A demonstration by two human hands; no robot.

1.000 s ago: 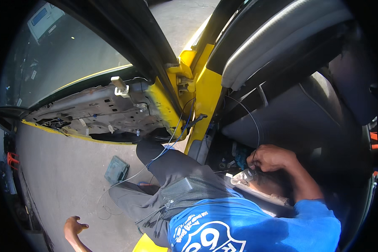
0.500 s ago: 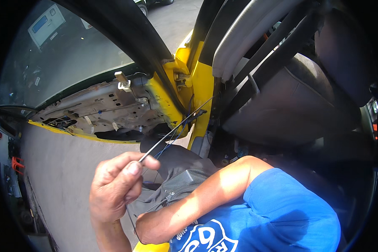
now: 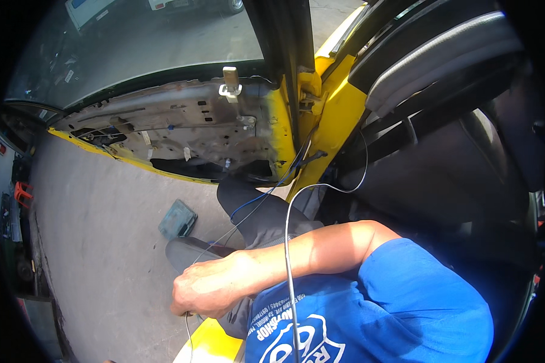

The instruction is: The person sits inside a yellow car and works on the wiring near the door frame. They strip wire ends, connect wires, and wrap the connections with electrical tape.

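The step in hand appears to be handling wire beside the open yellow car door with a bare grey metal inner face (image 3: 178, 139): a long, pale grey wire (image 3: 287, 236) loops from near the yellow metal door pillar (image 3: 339, 121), right of centre, across the right forearm to the lower edge. Left of lower centre, the right hand (image 3: 209, 289) has curled fingers above a thin strand (image 3: 191, 340), tips hidden, so I cannot tell whether they pinch it; the left hand is out of view. The next move probably calls for freeing that slack from the forearm.
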